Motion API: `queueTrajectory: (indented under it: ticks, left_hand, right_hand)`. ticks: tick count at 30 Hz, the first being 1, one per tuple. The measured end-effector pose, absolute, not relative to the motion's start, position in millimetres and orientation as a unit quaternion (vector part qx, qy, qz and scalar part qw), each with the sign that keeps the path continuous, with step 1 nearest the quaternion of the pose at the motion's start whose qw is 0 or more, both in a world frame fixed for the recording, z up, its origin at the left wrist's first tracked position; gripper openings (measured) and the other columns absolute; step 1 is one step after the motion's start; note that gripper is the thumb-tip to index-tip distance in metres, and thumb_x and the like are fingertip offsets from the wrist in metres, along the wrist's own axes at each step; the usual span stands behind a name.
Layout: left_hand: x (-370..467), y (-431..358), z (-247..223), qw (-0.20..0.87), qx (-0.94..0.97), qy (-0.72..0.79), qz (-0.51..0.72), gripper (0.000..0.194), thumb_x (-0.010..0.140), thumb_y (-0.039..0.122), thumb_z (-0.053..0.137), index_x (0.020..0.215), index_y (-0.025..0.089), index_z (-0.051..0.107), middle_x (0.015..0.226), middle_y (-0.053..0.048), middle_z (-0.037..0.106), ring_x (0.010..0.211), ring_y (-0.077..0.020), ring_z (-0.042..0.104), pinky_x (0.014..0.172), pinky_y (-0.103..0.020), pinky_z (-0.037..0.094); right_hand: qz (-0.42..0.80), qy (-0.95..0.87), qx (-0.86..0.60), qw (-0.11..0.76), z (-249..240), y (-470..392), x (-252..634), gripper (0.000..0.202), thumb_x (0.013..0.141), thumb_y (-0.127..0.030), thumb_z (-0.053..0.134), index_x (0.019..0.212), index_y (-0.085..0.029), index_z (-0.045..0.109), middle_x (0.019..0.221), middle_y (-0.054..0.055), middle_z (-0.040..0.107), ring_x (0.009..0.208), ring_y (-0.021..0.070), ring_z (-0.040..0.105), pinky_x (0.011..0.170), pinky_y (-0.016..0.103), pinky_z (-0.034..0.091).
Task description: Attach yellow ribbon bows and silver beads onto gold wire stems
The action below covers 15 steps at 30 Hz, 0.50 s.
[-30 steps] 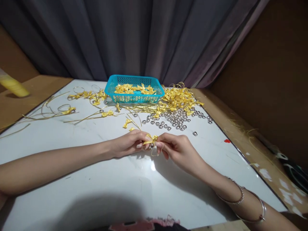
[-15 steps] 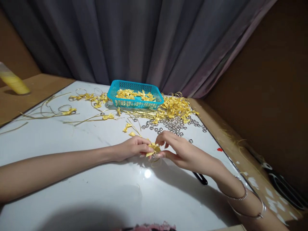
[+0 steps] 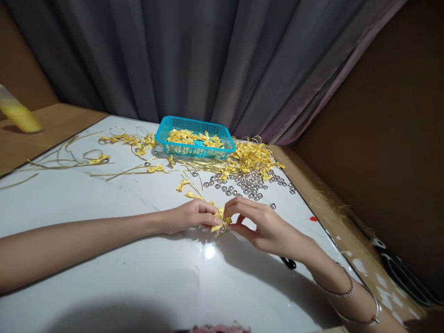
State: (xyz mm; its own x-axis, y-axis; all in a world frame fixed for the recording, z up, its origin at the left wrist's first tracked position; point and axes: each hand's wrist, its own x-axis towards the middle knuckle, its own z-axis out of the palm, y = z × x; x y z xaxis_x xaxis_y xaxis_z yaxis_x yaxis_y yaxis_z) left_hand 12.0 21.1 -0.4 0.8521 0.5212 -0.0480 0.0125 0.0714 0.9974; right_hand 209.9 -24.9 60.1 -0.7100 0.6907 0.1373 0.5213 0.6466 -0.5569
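Note:
Over the middle of the white table, my left hand (image 3: 194,216) pinches a yellow ribbon bow (image 3: 218,226) between thumb and fingers. A small silver bead (image 3: 223,229) shows at the bow's lower middle. From the other side, my right hand (image 3: 265,224) has its fingertips and thumb at the bow's right edge, curled round it. Its exact grip on the ribbon or a thin gold cord is too small to make out. Just beyond my hands lie a loose yellow bow (image 3: 182,185) and a scatter of silver beads (image 3: 251,182).
A turquoise basket (image 3: 197,151) holding yellow bows stands at the back. Beside it is a heap of yellow bows (image 3: 255,155). Gold cords (image 3: 65,155) spread over the left. A black handle (image 3: 288,263) pokes out under my right wrist. A bottle (image 3: 19,115) stands far left.
My right hand's fingers have shifted slightly and bent more at the bow's edge. My left hand keeps its pinch on the bow. The view has moved a little.

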Motion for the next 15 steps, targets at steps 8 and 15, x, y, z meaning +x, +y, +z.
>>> queueTrajectory:
  ticks: [8, 15]
  left_hand:
    - [12.4, 22.1, 2.5, 0.697, 0.672, 0.186, 0.169, 0.025, 0.08, 0.031, 0.056, 0.063, 0.014, 0.062, 0.055, 0.004, 0.045, 0.054, -0.0096, 0.037, 0.054, -0.023, 0.029]
    - [11.7, 22.2, 0.9, 0.694, 0.677, 0.184, 0.166, 0.025, 0.081, 0.031, 0.056, 0.064, 0.013, 0.061, 0.058, 0.003, 0.046, 0.056, -0.0097, 0.039, 0.056, -0.023, 0.029]
  right_hand:
    - [0.23, -0.891, -0.338, 0.196, 57.1, -25.6, 208.4, 0.014, 0.084, -0.006, 0.046, 0.086, -0.017, 0.055, 0.086, 0.006, 0.061, 0.073, 0.0132, 0.057, 0.064, 0.027, 0.051]
    - [0.251, -0.869, -0.359, 0.231, 55.0, -29.0, 207.6, 0.013, 0.08, -0.004, 0.05, 0.083, -0.016, 0.056, 0.082, 0.004, 0.06, 0.069, 0.0115, 0.056, 0.061, 0.025, 0.052]
